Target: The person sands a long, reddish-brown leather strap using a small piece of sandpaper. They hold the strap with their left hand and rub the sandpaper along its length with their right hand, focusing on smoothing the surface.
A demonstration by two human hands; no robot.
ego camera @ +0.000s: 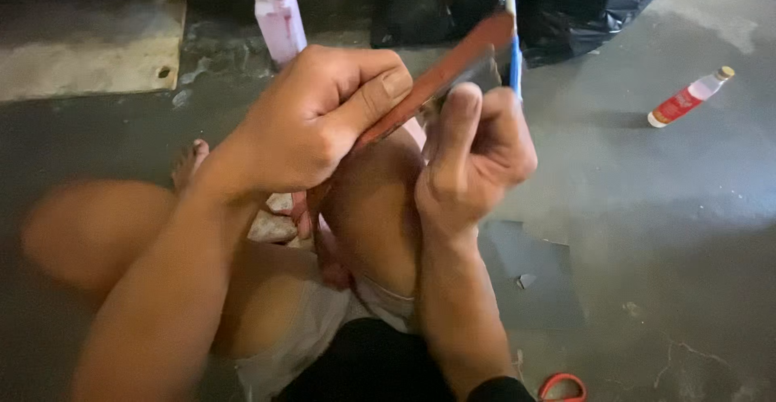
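Note:
My left hand (315,119) grips a flat reddish-brown strip (453,63), thumb pressed along its edge. The strip angles up and to the right. My right hand (473,151) is closed round a thin stick (514,54) that is white above and blue lower down, thumb raised against the strip's underside. Both hands meet above my bent knee (376,208). Where the stick touches the strip is hidden behind my fingers.
A pink plastic bottle (280,22) stands at the back. A black plastic bag (582,6) lies behind the hands. A small red-labelled bottle (687,99) lies on the concrete floor at right. Red scissor handles (562,386) show at the bottom edge. Small stones (271,226) sit by my leg.

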